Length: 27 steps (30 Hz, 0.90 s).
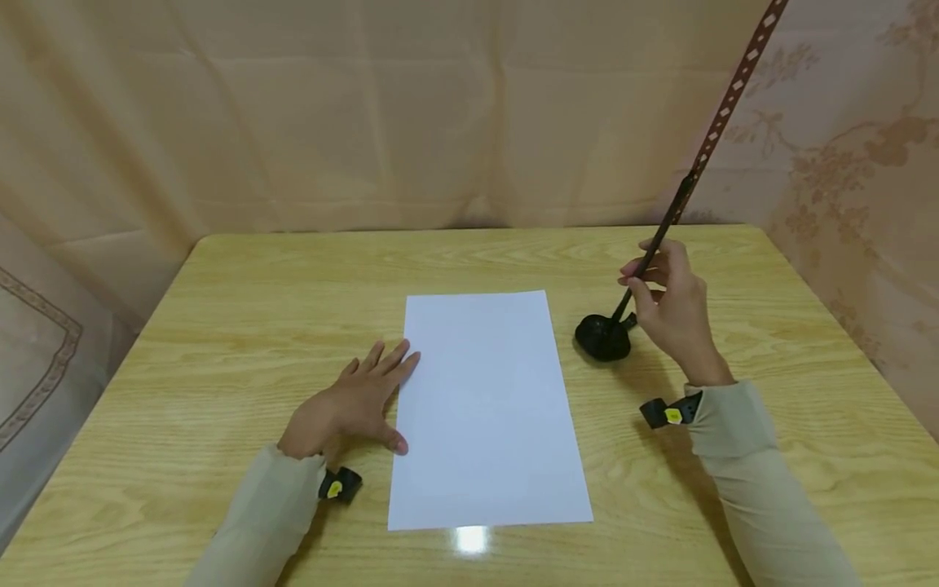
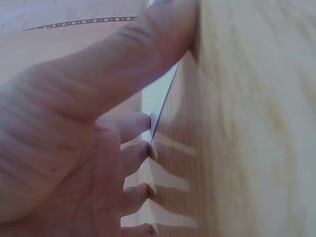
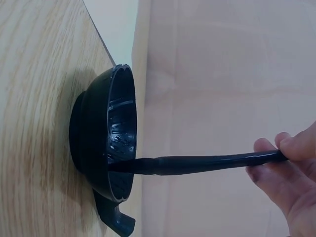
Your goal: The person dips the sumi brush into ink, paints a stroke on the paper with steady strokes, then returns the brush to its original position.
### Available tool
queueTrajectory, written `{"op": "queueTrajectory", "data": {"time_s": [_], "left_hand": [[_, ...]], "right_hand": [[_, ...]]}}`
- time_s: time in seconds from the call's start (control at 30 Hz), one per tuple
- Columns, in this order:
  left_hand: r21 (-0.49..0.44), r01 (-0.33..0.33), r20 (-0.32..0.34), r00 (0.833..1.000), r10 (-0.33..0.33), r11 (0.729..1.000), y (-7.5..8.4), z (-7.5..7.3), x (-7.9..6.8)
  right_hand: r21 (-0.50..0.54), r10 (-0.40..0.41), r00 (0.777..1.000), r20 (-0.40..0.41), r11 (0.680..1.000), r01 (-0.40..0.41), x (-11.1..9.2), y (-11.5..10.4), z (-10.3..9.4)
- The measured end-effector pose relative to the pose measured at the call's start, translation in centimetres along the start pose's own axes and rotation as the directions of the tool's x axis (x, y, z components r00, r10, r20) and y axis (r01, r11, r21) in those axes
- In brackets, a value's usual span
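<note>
A white sheet of paper (image 1: 487, 416) lies on the wooden table. My left hand (image 1: 352, 408) is spread at its left edge, with the thumb and some fingertips touching the sheet. To the right of the sheet stands a small black ink bowl (image 1: 596, 341) with a short handle. My right hand (image 1: 675, 306) pinches a dark ink brush (image 1: 660, 230) between thumb and fingers. The brush slants down, and in the right wrist view the brush tip (image 3: 122, 166) is inside the bowl (image 3: 94, 133). Dark wet marks show on the bowl's inner wall.
The light wooden table (image 1: 242, 326) ends at a beige curtain (image 1: 411, 122) behind. Patterned cloth (image 1: 866, 179) hangs at the right side. Small black wrist cameras (image 1: 341, 484) sit at both cuffs.
</note>
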<state>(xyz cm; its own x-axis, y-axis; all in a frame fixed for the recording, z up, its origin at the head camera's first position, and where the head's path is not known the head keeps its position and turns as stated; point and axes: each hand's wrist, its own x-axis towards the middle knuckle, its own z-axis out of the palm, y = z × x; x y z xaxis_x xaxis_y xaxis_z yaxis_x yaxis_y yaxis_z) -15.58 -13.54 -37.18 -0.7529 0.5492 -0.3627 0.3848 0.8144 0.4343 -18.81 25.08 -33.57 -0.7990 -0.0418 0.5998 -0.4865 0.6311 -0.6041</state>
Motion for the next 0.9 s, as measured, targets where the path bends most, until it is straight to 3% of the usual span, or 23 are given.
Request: {"op": "queueTrajectory", "data": {"time_s": [0.9], "left_hand": [[-0.001,-0.002,-0.007,1.0,0.002,1.0,0.01,0.03,0.1]], "right_hand": [[0.028,0.02,0.999,0.034,0.999,-0.021,-0.09,0.09,-0.12]]}}
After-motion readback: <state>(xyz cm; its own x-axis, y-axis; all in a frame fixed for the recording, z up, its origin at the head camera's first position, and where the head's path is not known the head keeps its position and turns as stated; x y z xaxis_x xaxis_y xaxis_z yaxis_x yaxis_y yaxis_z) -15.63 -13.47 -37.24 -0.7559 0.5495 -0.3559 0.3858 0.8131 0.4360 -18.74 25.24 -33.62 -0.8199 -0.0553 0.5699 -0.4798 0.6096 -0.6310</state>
